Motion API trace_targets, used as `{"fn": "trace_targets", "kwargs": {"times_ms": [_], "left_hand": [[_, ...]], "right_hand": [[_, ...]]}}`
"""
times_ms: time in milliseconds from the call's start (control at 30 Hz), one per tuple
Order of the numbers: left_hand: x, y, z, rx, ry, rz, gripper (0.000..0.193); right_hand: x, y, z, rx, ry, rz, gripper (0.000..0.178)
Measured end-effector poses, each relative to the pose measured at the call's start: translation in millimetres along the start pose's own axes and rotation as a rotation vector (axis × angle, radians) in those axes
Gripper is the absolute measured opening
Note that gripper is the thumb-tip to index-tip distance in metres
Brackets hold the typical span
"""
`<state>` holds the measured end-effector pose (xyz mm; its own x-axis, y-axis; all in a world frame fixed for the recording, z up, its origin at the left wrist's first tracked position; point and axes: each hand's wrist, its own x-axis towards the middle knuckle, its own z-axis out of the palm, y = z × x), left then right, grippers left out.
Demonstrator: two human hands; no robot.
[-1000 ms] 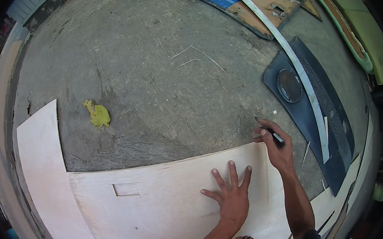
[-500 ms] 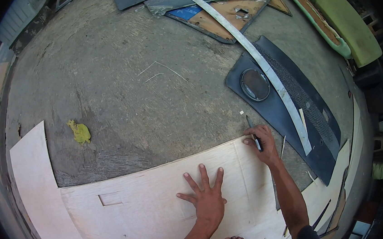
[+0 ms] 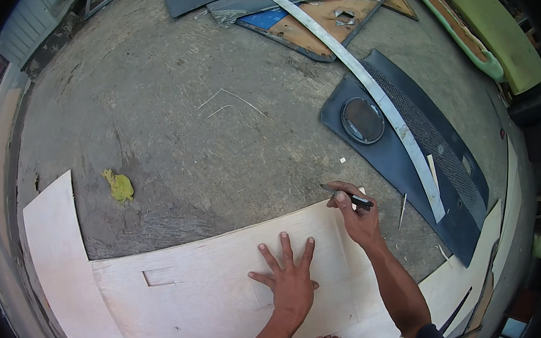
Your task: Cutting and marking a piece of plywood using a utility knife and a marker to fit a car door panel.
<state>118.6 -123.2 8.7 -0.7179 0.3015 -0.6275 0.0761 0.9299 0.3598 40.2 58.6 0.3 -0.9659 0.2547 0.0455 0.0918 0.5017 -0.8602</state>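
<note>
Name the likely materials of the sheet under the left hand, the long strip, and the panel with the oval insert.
Sheet: likely bare plywood; pale, matte, faint grain.
Long strip: probably metal; dull silvery, scuffed.
Panel: perhaps vinyl or plastic; dark blue, smooth with a textured band.

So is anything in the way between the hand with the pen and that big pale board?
No, nothing visible: the right hand, holding the black pen, is at the far edge of the pale board. The left hand lies spread on it, off to the left.
</note>
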Motion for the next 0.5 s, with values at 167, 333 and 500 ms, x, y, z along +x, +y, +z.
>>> {"fn": "trace_targets", "kwargs": {"times_ms": [167, 333, 500], "left_hand": [[1, 0, 2, 0.002, 0.014, 0.004, 0.103], [1, -4, 5, -0.113, 0.062, 0.001, 0.102], [1, -4, 7, -0.044, 0.063, 0.015, 0.103]], "right_hand": [[-3, -16, 34, 0.307, -0.389, 0.441, 0.032], [-1, -15, 48, 0.236, -0.387, 0.447, 0.032], [7, -18, 47, 0.227, -0.394, 0.449, 0.032]]}}
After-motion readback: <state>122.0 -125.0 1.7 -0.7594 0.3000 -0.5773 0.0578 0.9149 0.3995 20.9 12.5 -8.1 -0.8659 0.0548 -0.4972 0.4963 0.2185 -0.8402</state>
